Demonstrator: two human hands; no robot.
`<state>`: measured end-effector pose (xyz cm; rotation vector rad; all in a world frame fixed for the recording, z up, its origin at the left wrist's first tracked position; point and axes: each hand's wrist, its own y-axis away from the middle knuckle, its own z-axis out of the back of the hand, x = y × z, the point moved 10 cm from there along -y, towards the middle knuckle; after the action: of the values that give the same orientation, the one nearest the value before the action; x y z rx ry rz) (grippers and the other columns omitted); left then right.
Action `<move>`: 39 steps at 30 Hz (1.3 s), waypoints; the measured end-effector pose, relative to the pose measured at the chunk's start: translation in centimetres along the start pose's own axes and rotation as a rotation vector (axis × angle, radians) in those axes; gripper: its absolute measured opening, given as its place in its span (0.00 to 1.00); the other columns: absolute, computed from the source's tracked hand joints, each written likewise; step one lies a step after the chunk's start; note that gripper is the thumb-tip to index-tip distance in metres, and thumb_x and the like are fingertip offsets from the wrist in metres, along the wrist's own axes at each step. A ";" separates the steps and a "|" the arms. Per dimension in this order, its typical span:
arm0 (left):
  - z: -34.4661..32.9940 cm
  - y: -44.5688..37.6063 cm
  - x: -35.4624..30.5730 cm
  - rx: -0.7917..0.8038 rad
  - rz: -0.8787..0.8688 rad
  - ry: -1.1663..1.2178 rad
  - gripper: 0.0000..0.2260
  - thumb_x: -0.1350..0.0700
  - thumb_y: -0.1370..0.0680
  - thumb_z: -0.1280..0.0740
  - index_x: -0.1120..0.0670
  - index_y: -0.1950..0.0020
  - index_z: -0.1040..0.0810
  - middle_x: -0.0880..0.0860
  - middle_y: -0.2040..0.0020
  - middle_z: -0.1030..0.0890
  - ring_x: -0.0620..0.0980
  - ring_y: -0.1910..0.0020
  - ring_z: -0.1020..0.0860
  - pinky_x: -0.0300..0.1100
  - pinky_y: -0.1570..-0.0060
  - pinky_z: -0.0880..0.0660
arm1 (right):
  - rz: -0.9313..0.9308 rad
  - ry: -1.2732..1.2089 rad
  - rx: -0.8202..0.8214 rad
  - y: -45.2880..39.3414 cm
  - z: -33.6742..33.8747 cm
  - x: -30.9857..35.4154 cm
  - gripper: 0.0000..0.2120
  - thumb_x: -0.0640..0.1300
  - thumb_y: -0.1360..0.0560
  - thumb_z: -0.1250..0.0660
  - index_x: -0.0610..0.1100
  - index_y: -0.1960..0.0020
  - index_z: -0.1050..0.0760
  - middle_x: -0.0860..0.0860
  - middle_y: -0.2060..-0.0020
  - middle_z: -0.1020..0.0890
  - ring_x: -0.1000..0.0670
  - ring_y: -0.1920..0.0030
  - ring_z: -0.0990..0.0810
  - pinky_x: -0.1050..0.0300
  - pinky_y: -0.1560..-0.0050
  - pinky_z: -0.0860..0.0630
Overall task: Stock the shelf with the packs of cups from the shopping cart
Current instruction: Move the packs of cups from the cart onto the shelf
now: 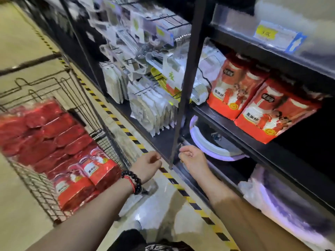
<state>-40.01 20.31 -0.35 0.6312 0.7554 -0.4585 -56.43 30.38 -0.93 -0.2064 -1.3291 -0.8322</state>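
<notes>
Both hands loosely curled, empty, low centre: left hand (147,164), right hand (192,158). Red packs of cups (59,147) heaped in shopping cart (36,187) left; two packs (261,102) on shelf (235,131) right.

A yellow price tag (265,33) on the upper shelf edge (272,49) reads roughly "3.0".
</notes>
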 end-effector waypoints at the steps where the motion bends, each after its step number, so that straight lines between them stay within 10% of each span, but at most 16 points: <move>1: 1.4 0.5 1.2 -0.035 0.020 0.010 0.03 0.57 0.22 0.33 0.48 0.52 0.24 0.46 0.57 0.21 0.48 0.56 0.24 0.37 0.59 0.31 | 0.017 0.025 0.038 -0.3 -1.9 0.7 0.12 0.33 0.25 0.32 0.50 0.57 0.23 0.52 0.68 0.23 0.57 0.69 0.25 0.64 0.64 0.28; 5: 7.1 3.3 6.5 -0.175 0.112 0.063 0.05 0.59 0.22 0.34 0.48 0.53 0.25 0.45 0.57 0.22 0.48 0.54 0.24 0.26 0.62 0.32 | 0.046 0.110 0.203 -0.4 -9.9 2.2 0.12 0.36 0.25 0.32 0.53 0.58 0.23 0.55 0.67 0.22 0.53 0.66 0.25 0.58 0.63 0.28; 20: 22.6 10.7 26.8 -0.426 0.397 0.295 0.08 0.60 0.23 0.34 0.47 0.58 0.23 0.45 0.61 0.21 0.44 0.66 0.25 0.36 0.68 0.30 | 0.084 0.370 0.585 3.1 -37.6 4.6 0.10 0.39 0.25 0.32 0.55 0.57 0.22 0.56 0.64 0.20 0.55 0.63 0.23 0.61 0.60 0.27; 31: 25.1 7.7 32.9 -0.346 0.412 0.478 0.07 0.63 0.22 0.36 0.54 0.58 0.23 0.50 0.62 0.24 0.48 0.64 0.27 0.40 0.62 0.31 | 0.000 0.426 0.523 0.5 -43.9 3.4 0.13 0.33 0.26 0.33 0.51 0.58 0.22 0.58 0.75 0.22 0.53 0.68 0.25 0.58 0.62 0.28; 36: 23.9 5.3 35.5 -0.325 0.515 0.704 0.07 0.61 0.22 0.36 0.54 0.58 0.22 0.50 0.60 0.23 0.48 0.61 0.26 0.40 0.61 0.30 | -0.087 0.471 0.571 -3.2 -45.1 1.6 0.17 0.37 0.26 0.33 0.56 0.67 0.19 0.57 0.72 0.23 0.52 0.68 0.25 0.58 0.65 0.29; 39: 22.2 3.7 38.0 -0.269 0.619 0.830 0.04 0.58 0.21 0.35 0.52 0.50 0.21 0.52 0.53 0.22 0.51 0.53 0.24 0.43 0.57 0.25 | -0.151 0.519 0.568 -6.5 -46.4 -0.7 0.08 0.41 0.27 0.32 0.51 0.56 0.16 0.52 0.63 0.18 0.53 0.63 0.21 0.63 0.66 0.27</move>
<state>-2.48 2.05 -14.95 0.7604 1.3091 0.5116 -24.83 -0.65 -16.07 0.5314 -1.0401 -0.5481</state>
